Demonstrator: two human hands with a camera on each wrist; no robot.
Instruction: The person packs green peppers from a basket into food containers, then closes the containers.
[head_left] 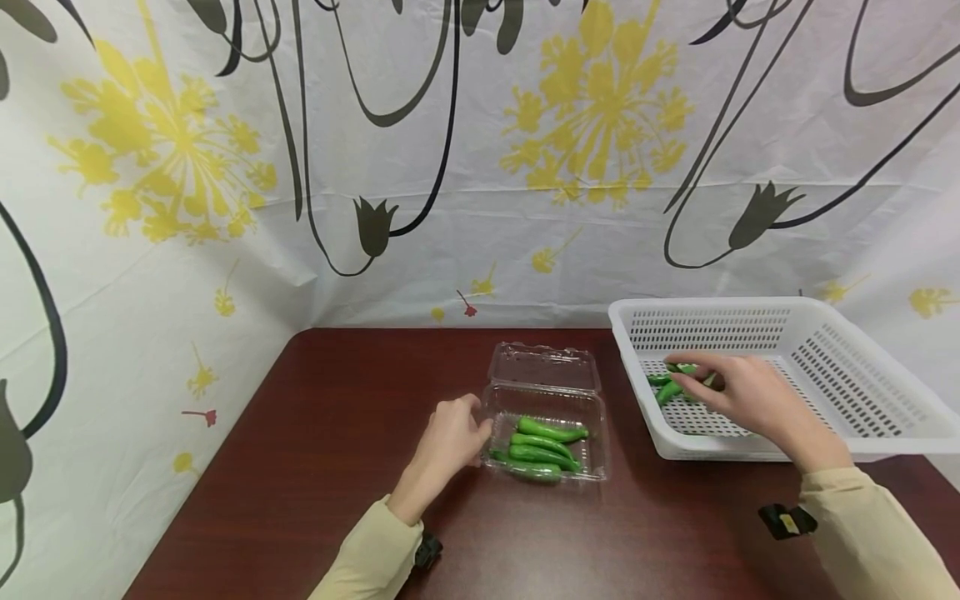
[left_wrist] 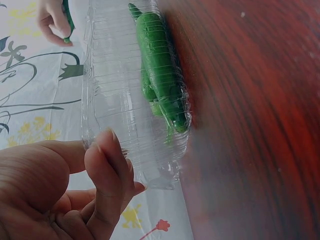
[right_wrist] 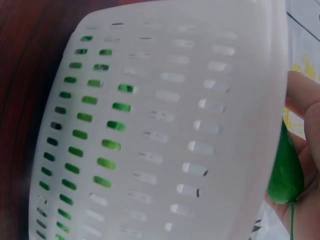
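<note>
My left hand (head_left: pixel 450 429) pinches the left edge of a clear plastic clamshell box (head_left: pixel 545 389), whose lid lies folded back behind it. Several green peppers (head_left: pixel 542 442) lie side by side in the box's tray. In the left wrist view, the thumb and fingers meet at the clear rim. My right hand (head_left: pixel 750 396) is over the left part of a white plastic basket (head_left: pixel 723 448), holding one green pepper (right_wrist: pixel 286 172). More green peppers (head_left: pixel 669 392) lie on the basket's floor beneath it, partly covered by the hand.
Both containers stand on a dark red-brown table (head_left: pixel 360 433). The basket is to the right of the box, at the table's right side. A white sheet (head_left: pixel 420 283) with flower prints hangs behind and beside the table.
</note>
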